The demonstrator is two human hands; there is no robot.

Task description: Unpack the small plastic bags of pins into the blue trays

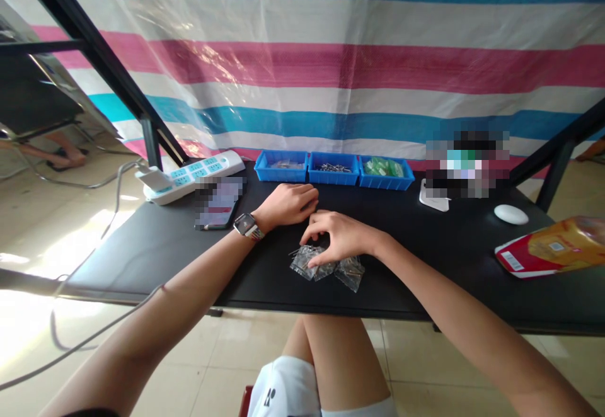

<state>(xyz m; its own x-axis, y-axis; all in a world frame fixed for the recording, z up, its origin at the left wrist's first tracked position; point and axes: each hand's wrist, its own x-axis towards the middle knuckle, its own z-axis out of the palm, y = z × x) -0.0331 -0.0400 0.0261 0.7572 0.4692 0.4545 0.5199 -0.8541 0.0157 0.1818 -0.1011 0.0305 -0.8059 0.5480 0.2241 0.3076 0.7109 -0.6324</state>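
My right hand [343, 235] arches over a pile of small clear plastic bags with thin metal pieces [304, 264]. Its thumb comes down on the bags while the index finger bends apart from it, leaving a gap between them. Another clear bag [350, 273] lies just to the right of the pile. My left hand [289, 204], with a watch [246, 224] on the wrist, rests palm down on the black table beyond the bags. Its fingers are curled, and whatever is under them is hidden.
Along the back stand three blue bins, holding clear bags [285, 165], metal pins or screws [333, 168] and green packets [384, 167]. A power strip [193, 174] and phone [220, 203] lie left. A white oval object [511, 214] and red-yellow package [553, 250] are right.
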